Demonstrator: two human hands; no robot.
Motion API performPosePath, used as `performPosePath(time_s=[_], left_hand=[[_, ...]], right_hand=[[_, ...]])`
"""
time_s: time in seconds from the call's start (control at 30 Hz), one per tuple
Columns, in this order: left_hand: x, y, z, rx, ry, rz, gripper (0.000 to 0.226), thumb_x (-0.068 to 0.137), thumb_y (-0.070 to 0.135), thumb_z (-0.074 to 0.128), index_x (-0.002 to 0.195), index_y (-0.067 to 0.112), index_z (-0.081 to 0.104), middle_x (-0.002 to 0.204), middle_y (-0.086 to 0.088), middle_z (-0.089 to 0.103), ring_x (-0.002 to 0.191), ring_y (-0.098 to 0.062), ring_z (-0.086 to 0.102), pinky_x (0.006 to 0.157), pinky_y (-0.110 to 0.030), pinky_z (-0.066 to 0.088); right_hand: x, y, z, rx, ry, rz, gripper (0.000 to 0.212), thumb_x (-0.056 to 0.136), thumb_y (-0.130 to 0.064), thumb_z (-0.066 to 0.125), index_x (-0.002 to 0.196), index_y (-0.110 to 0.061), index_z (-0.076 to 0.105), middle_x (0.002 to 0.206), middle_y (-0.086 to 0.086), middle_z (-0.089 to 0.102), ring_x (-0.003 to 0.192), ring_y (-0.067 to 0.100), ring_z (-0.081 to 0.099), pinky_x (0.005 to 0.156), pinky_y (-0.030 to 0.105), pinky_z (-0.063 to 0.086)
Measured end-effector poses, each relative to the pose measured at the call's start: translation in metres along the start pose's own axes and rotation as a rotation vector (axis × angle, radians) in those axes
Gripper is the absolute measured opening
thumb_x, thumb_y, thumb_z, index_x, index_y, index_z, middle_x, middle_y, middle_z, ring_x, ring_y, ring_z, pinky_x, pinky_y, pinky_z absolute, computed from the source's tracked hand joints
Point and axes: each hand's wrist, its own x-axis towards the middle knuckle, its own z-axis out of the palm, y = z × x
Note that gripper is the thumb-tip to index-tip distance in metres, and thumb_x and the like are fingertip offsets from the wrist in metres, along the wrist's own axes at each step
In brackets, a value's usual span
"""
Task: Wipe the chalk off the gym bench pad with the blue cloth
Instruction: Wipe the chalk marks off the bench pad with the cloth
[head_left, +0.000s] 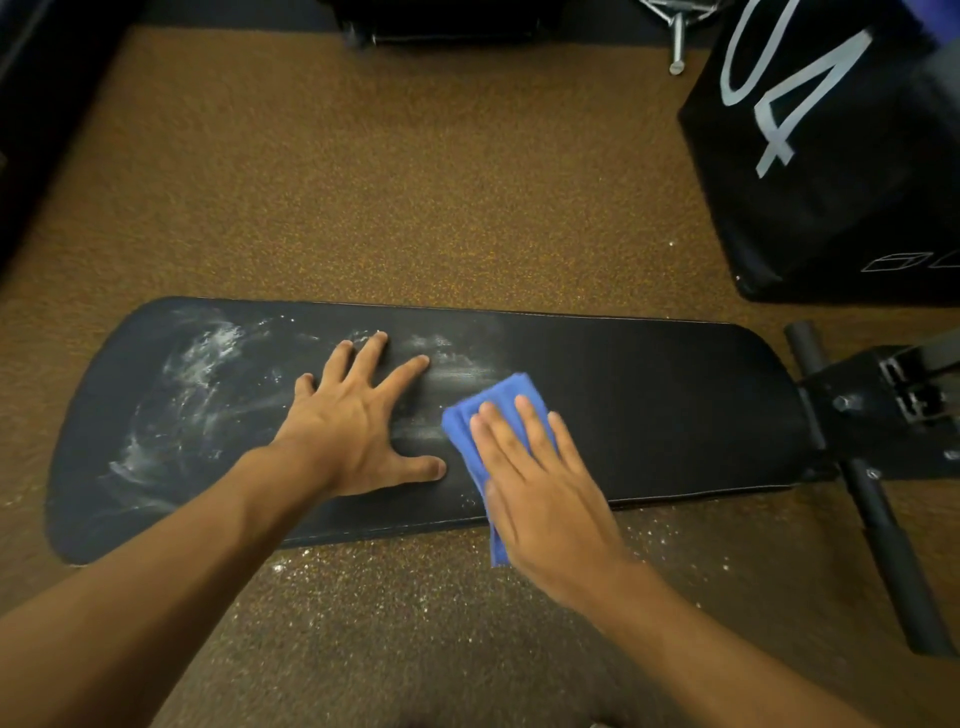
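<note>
A long black bench pad (649, 395) lies across the view. White chalk smears (197, 374) cover its left third, and a fainter streak (457, 358) runs near the middle. My left hand (358, 421) rests flat on the pad with its fingers spread and nothing in it. My right hand (540, 488) presses flat on a folded blue cloth (498, 400) just right of the middle. The cloth's far end shows beyond my fingertips and a corner hangs over the pad's near edge. The pad to the right of the cloth looks dark and free of chalk.
A black metal bench frame (883, 405) with a padded bar (883, 540) sits at the pad's right end. A large black box with white numerals (831, 156) stands at the back right. Brown speckled floor (415, 182) surrounds the bench, with chalk dust (639, 540) scattered along the near side.
</note>
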Motion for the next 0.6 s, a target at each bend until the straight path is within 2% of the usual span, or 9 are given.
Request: performPosePath(time_s=[0.07,0.13,0.2,0.27,0.3,0.4,0.5,0.6], left_hand=[[0.000,0.001,-0.001,0.005,-0.005,0.000,0.123,0.051,0.101,0.038,0.154,0.050,-0.006,0.168,0.000,-0.012,0.154,-0.033,-0.006,0.119,-0.062,0.020],[-0.001,0.002,-0.001,0.015,-0.006,-0.004,0.121,0.055,0.099,0.043,0.154,0.050,-0.006,0.168,0.000,-0.012,0.154,-0.033,-0.005,0.119,-0.061,0.020],[-0.001,0.002,0.000,0.010,-0.006,-0.006,0.121,0.055,0.099,0.043,0.154,0.049,-0.006,0.168,0.000,-0.011,0.154,-0.034,-0.005,0.119,-0.062,0.020],[-0.001,0.002,0.000,0.011,-0.003,-0.004,0.123,0.052,0.100,0.038,0.154,0.049,-0.006,0.168,-0.001,-0.011,0.154,-0.034,-0.005,0.119,-0.062,0.020],[-0.001,0.002,0.000,0.015,-0.006,-0.004,0.123,0.052,0.100,0.038,0.154,0.049,-0.007,0.168,-0.001,-0.011,0.154,-0.034,-0.005,0.119,-0.062,0.020],[-0.001,0.002,-0.001,0.019,-0.005,-0.005,0.121,0.057,0.098,0.045,0.155,0.049,-0.006,0.168,0.000,-0.012,0.154,-0.033,-0.005,0.119,-0.062,0.020],[-0.001,0.002,0.000,0.018,-0.002,-0.002,0.121,0.056,0.099,0.044,0.155,0.049,-0.005,0.168,0.000,-0.011,0.154,-0.034,-0.004,0.119,-0.062,0.021],[-0.001,0.002,-0.001,0.012,-0.009,0.001,0.121,0.057,0.098,0.045,0.155,0.049,-0.006,0.168,-0.001,-0.012,0.154,-0.034,-0.005,0.119,-0.062,0.020]], right_hand=[[-0.018,0.018,-0.004,-0.020,-0.028,-0.103,0.057,0.109,-0.035,0.025,0.162,-0.016,0.014,0.170,0.001,0.013,0.157,0.026,0.001,0.125,0.051,0.013],[-0.015,0.034,-0.004,-0.060,-0.014,-0.101,0.057,0.108,-0.034,0.024,0.161,-0.016,0.021,0.169,0.002,0.021,0.157,0.027,0.009,0.123,0.052,0.020],[0.007,0.032,-0.004,-0.047,0.027,0.047,0.058,0.105,-0.033,0.024,0.159,-0.013,0.028,0.166,0.004,0.029,0.155,0.031,0.017,0.119,0.055,0.028],[0.030,0.012,-0.005,0.017,0.061,0.193,0.060,0.104,-0.033,0.024,0.160,-0.011,0.026,0.167,0.005,0.028,0.155,0.035,0.017,0.120,0.058,0.026],[0.036,0.001,-0.002,0.032,0.070,0.208,0.060,0.104,-0.033,0.025,0.160,-0.011,0.023,0.168,0.006,0.025,0.155,0.036,0.014,0.121,0.059,0.023],[0.025,-0.010,0.002,-0.008,0.039,0.045,0.060,0.106,-0.033,0.027,0.161,-0.012,0.020,0.169,0.005,0.019,0.156,0.033,0.009,0.123,0.056,0.018],[0.009,0.017,-0.003,-0.049,-0.001,-0.098,0.058,0.106,-0.034,0.023,0.160,-0.013,0.025,0.168,0.003,0.025,0.156,0.029,0.013,0.124,0.053,0.021],[0.034,0.032,-0.006,-0.024,0.028,0.102,0.061,0.103,-0.036,0.018,0.160,-0.014,0.024,0.168,0.004,0.026,0.156,0.030,0.014,0.123,0.054,0.021]])
